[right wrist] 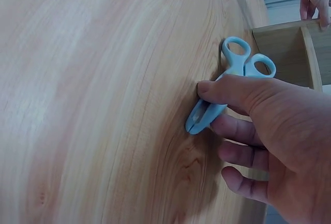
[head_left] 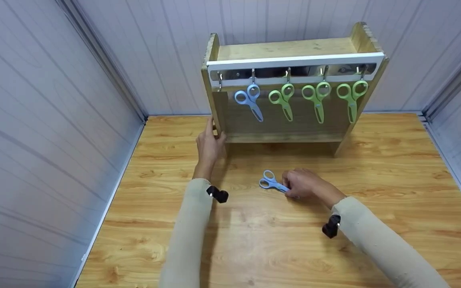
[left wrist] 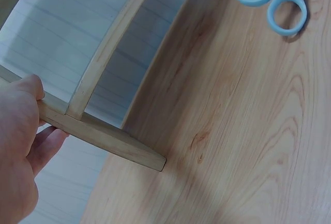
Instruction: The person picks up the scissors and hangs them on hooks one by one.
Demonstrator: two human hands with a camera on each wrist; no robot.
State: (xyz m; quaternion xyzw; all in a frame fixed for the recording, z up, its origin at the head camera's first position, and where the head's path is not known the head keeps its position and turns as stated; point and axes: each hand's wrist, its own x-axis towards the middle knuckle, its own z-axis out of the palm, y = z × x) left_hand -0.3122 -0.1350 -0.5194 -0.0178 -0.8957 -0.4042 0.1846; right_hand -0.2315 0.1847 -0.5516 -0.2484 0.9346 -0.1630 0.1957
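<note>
A pair of blue scissors [head_left: 269, 181] lies on the wooden table [head_left: 254, 248], handles pointing toward the rack. My right hand [head_left: 291, 189] pinches its closed blades; in the right wrist view the thumb [right wrist: 227, 90] lies over the blades of the scissors [right wrist: 232, 69] and the other fingers curl beside them. My left hand [head_left: 211, 140] grips the left side post of the wooden rack [head_left: 286, 48]. The left wrist view shows the thumb [left wrist: 28, 87] on a wooden bar of the rack [left wrist: 103, 136], with fingers under it.
On the rack's metal hook rail [head_left: 294, 70] hang one pair of blue scissors [head_left: 249, 100] and three pairs of green scissors [head_left: 317, 98]; the leftmost hook [head_left: 219, 82] carries nothing. Panelled walls [head_left: 34, 120] enclose the table on the left, back and right.
</note>
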